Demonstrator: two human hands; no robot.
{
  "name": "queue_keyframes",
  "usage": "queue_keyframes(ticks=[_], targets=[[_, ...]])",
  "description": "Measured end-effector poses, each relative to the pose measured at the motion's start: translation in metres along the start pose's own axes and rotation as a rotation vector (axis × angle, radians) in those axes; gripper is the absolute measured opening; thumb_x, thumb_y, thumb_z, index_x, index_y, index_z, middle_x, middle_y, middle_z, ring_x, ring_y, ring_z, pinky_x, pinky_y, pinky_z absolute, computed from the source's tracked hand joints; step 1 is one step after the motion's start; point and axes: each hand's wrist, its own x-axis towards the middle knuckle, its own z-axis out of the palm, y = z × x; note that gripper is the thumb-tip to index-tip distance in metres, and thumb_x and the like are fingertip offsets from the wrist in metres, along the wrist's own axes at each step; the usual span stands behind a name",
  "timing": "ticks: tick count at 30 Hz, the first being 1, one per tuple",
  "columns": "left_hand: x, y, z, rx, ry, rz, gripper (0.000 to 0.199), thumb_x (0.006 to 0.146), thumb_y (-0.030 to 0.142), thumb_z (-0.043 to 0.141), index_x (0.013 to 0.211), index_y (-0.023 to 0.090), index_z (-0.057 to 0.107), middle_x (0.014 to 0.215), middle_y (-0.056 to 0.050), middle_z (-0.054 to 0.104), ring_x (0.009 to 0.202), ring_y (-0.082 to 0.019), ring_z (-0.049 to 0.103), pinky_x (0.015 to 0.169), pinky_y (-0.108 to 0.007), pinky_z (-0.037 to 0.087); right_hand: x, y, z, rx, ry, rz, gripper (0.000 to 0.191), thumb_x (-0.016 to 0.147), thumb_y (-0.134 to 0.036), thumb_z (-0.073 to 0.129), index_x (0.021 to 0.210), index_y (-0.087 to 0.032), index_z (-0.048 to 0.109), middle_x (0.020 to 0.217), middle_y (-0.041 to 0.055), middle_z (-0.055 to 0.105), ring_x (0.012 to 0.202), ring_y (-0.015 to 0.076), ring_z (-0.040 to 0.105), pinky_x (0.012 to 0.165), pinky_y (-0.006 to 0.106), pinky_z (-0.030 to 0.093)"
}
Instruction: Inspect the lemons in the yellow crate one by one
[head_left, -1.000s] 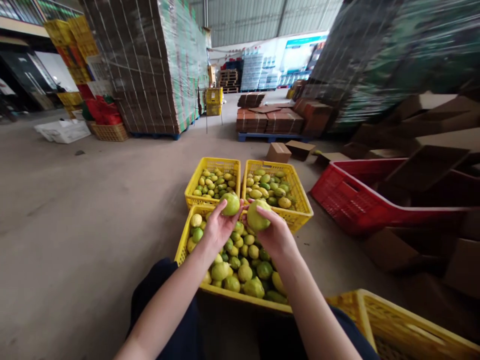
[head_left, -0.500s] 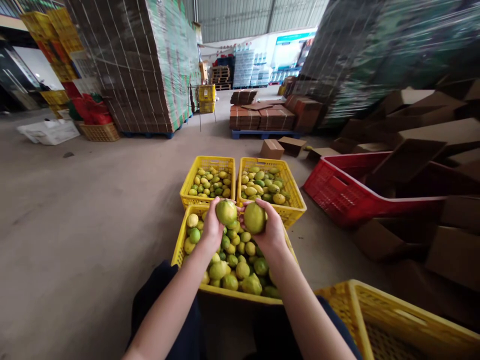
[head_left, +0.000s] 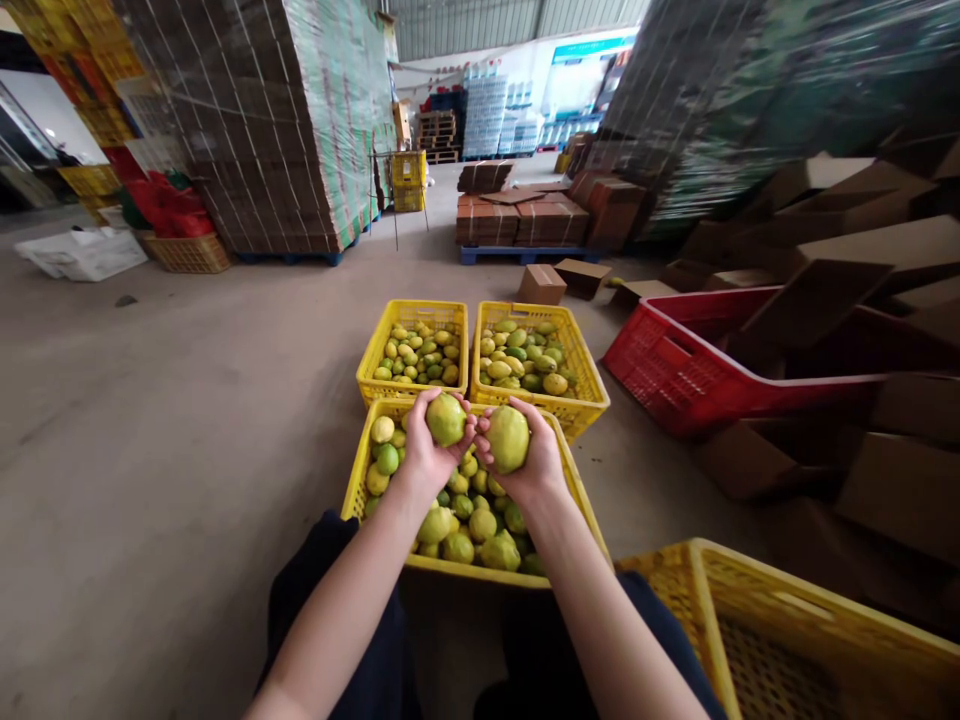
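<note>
My left hand (head_left: 429,452) is closed around a yellow-green lemon (head_left: 446,419). In my right hand (head_left: 541,455) lies a second, slightly larger lemon (head_left: 508,439), with the fingers curled about it. Both hands are side by side, their fingertips almost meeting, above a yellow plastic crate (head_left: 360,470) full of green and yellow lemons (head_left: 482,524). My hands and forearms cover part of that fruit. Just beyond stand two more yellow crates, the left one (head_left: 367,372) and the right one (head_left: 592,395), each holding smaller lemons.
A yellow crate (head_left: 701,600) stands close at my lower right. To the right are a red crate (head_left: 660,375) and a heap of cardboard boxes (head_left: 892,480). Farther back, flattened cartons (head_left: 525,222) lie on a blue pallet (head_left: 487,254), beside tall wrapped stacks (head_left: 247,130).
Both hands have turned palm-up a little, so more of the fingers and lemons shows. Each hand still holds its lemon. The whole view has shifted slightly.
</note>
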Motion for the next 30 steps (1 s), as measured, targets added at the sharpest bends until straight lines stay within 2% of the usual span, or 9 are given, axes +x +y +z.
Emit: queue_keyframes(ticks=[4,10,15,18,23,30], targets=[[-0.002,0.0,-0.004,-0.007,-0.07,-0.014,0.02,0.081,0.03,0.05,0.076,0.013,0.06,0.063,-0.002,0.059,0.047,-0.009,0.055,0.041,-0.016,0.046,-0.001,0.001,0.0,-0.025,-0.053,0.018,0.023,0.073,-0.037,0.059,0.069,-0.015,0.06,0.054,0.0022,0.06,0.039,0.0125,0.052,0.032,0.022,0.038],[-0.008,0.006,-0.006,0.154,-0.267,0.097,0.021,0.078,0.031,0.048,0.065,0.016,0.055,0.057,-0.001,0.053,0.04,-0.01,0.049,0.035,-0.019,0.037,-0.005,0.002,0.006,-0.197,-0.234,-0.068,0.027,0.075,-0.041,0.058,0.064,-0.016,0.062,0.053,0.0028,0.058,0.04,0.0149,0.053,0.031,0.024,0.037],[-0.015,0.009,-0.005,0.221,-0.302,0.129,0.027,0.079,0.031,0.042,0.057,0.018,0.049,0.049,-0.002,0.048,0.034,-0.012,0.045,0.03,-0.022,0.034,-0.01,0.004,0.01,-0.268,-0.341,-0.119,0.03,0.076,-0.04,0.055,0.06,-0.016,0.062,0.05,0.0042,0.057,0.04,0.016,0.052,0.03,0.024,0.038],[-0.019,0.01,-0.003,0.278,-0.333,0.13,0.03,0.079,0.031,0.039,0.053,0.019,0.047,0.046,-0.002,0.046,0.031,-0.012,0.044,0.028,-0.022,0.033,-0.013,0.004,0.01,-0.283,-0.374,-0.13,0.03,0.077,-0.039,0.054,0.059,-0.016,0.062,0.048,0.0043,0.057,0.041,0.0162,0.052,0.03,0.024,0.038],[-0.021,0.011,-0.001,0.415,-0.41,0.17,0.031,0.074,0.036,0.046,0.05,0.017,0.051,0.045,-0.003,0.047,0.031,-0.012,0.047,0.03,-0.022,0.034,-0.014,0.001,0.01,-0.306,-0.397,-0.121,0.032,0.077,-0.039,0.055,0.058,-0.015,0.063,0.047,0.005,0.058,0.039,0.0164,0.053,0.031,0.024,0.039],[-0.019,0.011,-0.004,0.415,-0.507,0.193,0.03,0.074,0.031,0.045,0.053,0.014,0.058,0.046,-0.005,0.051,0.032,-0.013,0.049,0.03,-0.022,0.035,-0.013,0.0,0.008,-0.288,-0.409,-0.095,0.032,0.078,-0.037,0.054,0.058,-0.015,0.063,0.046,0.0048,0.059,0.036,0.0165,0.053,0.03,0.024,0.039]])
